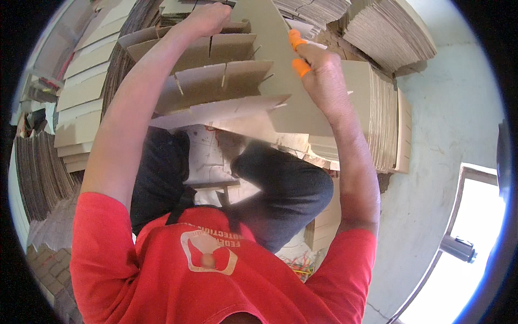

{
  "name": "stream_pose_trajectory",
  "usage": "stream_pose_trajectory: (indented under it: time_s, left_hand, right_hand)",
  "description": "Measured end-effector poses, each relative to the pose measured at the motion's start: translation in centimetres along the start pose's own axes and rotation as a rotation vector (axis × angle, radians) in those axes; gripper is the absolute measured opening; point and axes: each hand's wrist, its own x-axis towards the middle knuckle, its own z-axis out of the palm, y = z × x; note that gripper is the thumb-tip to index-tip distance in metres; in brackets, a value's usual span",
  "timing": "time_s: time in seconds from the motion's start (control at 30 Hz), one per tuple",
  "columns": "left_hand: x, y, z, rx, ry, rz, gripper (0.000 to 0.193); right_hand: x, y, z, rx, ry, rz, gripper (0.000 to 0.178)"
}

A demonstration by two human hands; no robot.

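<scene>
My left hand (210, 19) is closed at the far end of a row of slotted cardboard divider strips (210, 81). Its fingertips are hidden, and I cannot make out what they hold. The strips stand on edge, roughly parallel, with narrow slits cut in them. Beside their right ends stretches a long, plain cardboard sheet (265, 40). My right hand (322, 63) is at that sheet's right edge, with orange covers on the thumb and a finger. It appears to grip the edge; its other fingers are mostly hidden.
A thick stack of cardboard sheets (377, 116) stands right of the work, and another stack (388, 32) lies farther back. Layered cardboard (89, 92) fills the left, with a darker stack (40, 173) nearer. A pale wall (437, 108) and a bright doorway (458, 232) are at right.
</scene>
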Motion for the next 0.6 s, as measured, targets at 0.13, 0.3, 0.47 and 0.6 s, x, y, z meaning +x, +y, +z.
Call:
stream_pose_trajectory:
  time_s: [0.13,0.3,0.47,0.6]
  left_hand:
    - [-0.2,0.2,-0.8,0.036,-0.041,-0.033,0.022]
    - [0.1,-0.6,-0.2,0.010,-0.037,-0.128,0.027]
    - [-0.2,-1.4,0.4,0.056,-0.016,-0.006,0.031]
    - [0.8,0.1,-0.1,0.026,-0.183,-0.093,0.039]
  right_hand:
    - [-0.2,-0.5,-0.6,-0.052,0.040,-0.033,0.030]
    - [0.2,0.5,-0.5,0.005,-0.094,0.019,0.043]
    - [1.5,0.3,-1.6,0.000,-0.088,0.021,0.044]
    - [1.1,1.1,-0.9,0.115,-0.075,0.045,0.038]
